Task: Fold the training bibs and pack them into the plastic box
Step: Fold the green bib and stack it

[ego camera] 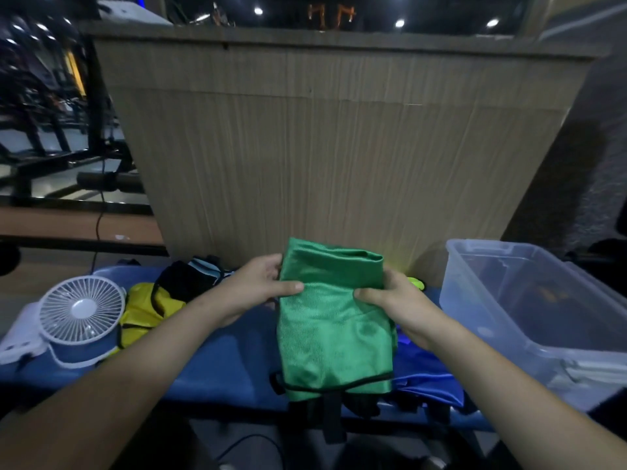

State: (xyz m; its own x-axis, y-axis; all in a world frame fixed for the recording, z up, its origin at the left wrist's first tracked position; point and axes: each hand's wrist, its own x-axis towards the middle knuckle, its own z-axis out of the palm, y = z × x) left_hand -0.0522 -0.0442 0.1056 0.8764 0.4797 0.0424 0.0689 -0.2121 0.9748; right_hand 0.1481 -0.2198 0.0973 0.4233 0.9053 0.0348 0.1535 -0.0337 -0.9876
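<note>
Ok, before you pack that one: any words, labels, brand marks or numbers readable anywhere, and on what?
None readable.
Green mesh bib: plain, no print visible.
Clear plastic box: no label visible.
White round desk fan: no visible brand.
Orange shapes above the wooden panel: too blurred to read.

A single head-worn wide-angle camera looks forward and down, close over a blue padded bench (217,361) (edges bend noticeably), facing a tall beige wood-grain panel (339,147) at twelve o'clock; the dim background at ten o'clock is perhaps gym equipment.
</note>
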